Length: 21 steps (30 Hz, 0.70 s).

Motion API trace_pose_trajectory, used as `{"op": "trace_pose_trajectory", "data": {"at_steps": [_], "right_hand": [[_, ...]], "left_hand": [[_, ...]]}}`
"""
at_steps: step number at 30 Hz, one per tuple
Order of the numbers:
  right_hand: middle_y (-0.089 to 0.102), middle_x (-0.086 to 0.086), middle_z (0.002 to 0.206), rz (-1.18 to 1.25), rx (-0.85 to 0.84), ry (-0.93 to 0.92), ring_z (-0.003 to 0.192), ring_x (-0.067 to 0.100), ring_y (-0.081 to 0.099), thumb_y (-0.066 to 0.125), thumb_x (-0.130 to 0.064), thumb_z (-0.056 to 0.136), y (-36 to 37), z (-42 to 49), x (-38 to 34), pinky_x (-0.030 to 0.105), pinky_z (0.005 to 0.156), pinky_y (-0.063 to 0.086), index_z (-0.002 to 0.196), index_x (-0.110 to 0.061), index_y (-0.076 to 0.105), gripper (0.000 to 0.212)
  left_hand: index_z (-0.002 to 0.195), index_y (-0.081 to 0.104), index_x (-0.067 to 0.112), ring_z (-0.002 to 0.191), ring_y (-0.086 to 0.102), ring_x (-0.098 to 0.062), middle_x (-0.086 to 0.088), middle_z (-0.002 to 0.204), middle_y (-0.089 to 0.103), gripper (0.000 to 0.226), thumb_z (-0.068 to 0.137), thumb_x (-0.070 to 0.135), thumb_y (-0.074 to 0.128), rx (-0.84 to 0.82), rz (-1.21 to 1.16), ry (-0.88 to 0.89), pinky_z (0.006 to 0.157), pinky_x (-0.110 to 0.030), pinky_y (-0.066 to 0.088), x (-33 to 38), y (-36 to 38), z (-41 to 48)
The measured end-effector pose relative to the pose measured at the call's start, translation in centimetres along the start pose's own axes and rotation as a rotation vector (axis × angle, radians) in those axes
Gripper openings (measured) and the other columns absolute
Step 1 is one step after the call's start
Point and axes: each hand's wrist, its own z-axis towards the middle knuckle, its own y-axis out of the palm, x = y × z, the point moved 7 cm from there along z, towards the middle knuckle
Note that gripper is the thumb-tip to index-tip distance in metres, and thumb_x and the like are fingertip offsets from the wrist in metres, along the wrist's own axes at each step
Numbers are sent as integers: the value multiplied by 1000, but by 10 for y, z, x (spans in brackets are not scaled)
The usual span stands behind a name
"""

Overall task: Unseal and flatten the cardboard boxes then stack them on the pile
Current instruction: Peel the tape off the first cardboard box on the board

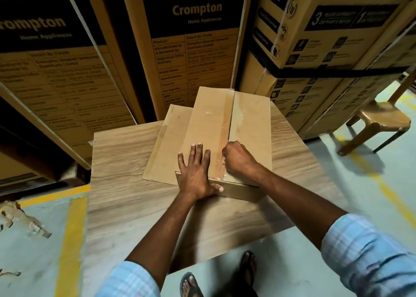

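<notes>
One box (210, 119) on one flattened sheet (165, 146): left hand (194, 173) spread flat atop, right hand (237, 159) fisted at its seam (231, 114), contents unseen.

Tall Crompton cartons (191, 37) stand behind a wooden table (126, 161), a brown chair (380, 119) at right.

wood-grain table (126, 161), printed cartons (191, 49) behind, pale floor (371, 195) with yellow lines (72, 240), brown chair (380, 119) at right
</notes>
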Motion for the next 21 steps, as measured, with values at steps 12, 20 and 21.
{"op": "trace_pose_trajectory", "data": {"at_steps": [12,20,21], "right_hand": [[56,18,123,-268,-196,-157,119,33,51,59,-15,91,20,10,-8,39,98,46,120,-5,62,30],[50,12,119,-260,-50,-312,109,28,47,46,-12,97,9,-25,3,42,93,43,117,-10,54,22],[51,11,120,-265,27,-294,109,27,46,45,-13,98,8,-33,6,42,94,41,119,-12,54,23]], "left_hand": [[163,-6,21,155,-23,-32,-12,168,-22,140,61,97,51,-3,66,-50,117,-68,-6,3,3,4],[163,-7,18,156,-16,-34,-14,169,-16,140,63,98,49,-46,82,-63,118,-71,-1,7,-5,12],[163,-7,18,156,-14,-35,-15,169,-15,140,63,98,49,-47,94,-62,118,-71,1,10,-7,13]]}}
